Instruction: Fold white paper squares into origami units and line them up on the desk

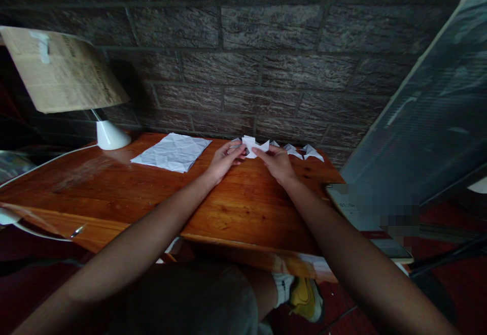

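Between my two hands, above the back of the wooden desk, is a white folded paper piece (251, 147) with pointed corners. My left hand (227, 158) pinches its left side between thumb and fingers. On the other side my right hand (278, 161) grips the paper, thumb in front and fingers behind it. More folded paper shapes (313, 152) stand in a row along the wall to the right, some partly hidden by my right hand. A stack of creased white paper sheets (172, 152) lies to the left of my hands.
A lamp (111, 135) with a newspaper-like shade stands at the desk's (243, 208) back left, its white cord running left. Behind rises a dark brick wall (243, 71). A flat device showing a clock (350, 205) lies at the right edge, beside a leaning translucent panel (422, 101).
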A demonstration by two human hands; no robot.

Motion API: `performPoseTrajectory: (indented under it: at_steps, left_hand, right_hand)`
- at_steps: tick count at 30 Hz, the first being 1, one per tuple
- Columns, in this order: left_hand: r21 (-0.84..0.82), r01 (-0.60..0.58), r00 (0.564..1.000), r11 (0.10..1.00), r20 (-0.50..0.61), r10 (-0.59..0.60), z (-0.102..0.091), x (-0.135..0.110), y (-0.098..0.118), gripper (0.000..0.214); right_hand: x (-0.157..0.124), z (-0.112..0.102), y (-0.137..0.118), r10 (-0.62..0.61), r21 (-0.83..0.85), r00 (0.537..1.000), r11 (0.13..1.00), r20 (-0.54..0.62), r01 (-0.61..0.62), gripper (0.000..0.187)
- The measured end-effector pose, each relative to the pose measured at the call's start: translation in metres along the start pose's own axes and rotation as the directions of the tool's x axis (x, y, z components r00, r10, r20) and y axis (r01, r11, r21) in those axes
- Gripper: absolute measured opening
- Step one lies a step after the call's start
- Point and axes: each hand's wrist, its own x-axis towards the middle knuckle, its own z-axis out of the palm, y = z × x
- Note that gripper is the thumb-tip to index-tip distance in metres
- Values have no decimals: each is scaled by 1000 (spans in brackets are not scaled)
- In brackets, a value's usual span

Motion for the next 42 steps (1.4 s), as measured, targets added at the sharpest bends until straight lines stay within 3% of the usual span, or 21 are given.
performPoseTrajectory:
  at_steps: [4, 6, 9, 11, 14, 20, 26, 34, 42]
  left_hand:
    - [-37, 53, 993, 998, -105, -57, -6, 6, 0, 55]
    - [-60, 86, 986, 994, -135, -94, -8, 8, 0, 57]
    - [-117, 198, 979, 973, -19, -201, -8, 6, 2, 55]
    - [-131, 226, 973, 965, 82, -217, -5, 3, 2, 44]
    - [-125, 202, 974, 971, 129, -186, -2, -1, 1, 32]
    - [-172, 168, 986, 971, 20, -167, -4, 0, 2, 25]
    - [-242, 135, 989, 961, -17, -144, -4, 3, 0, 22]
    - [-265, 105, 994, 958, 22, -103, -5, 5, -3, 35]
    - [-263, 83, 996, 961, -2, -86, -5, 5, -4, 36]
  right_hand:
    - [1, 2, 3, -64, -44, 997, 997, 33, 66, 40]
    - [1, 2, 3, -160, -96, 986, 982, 44, 164, 29]
    - [0, -1, 1, -329, -209, 942, 919, 62, 335, 10]
    - [0, -3, -1, -373, -241, 925, 893, 78, 381, 13]
    - [1, -4, 0, -376, -246, 921, 887, 105, 390, 19]
    - [1, 0, 5, -251, -152, 967, 955, 41, 254, 48]
    - [-4, 5, 4, -274, -89, 952, 954, 137, 287, 30]
    - [-6, 4, 5, -329, -196, 923, 910, 198, 366, 29]
    - [-3, 5, 10, -263, -175, 938, 937, 225, 304, 24]
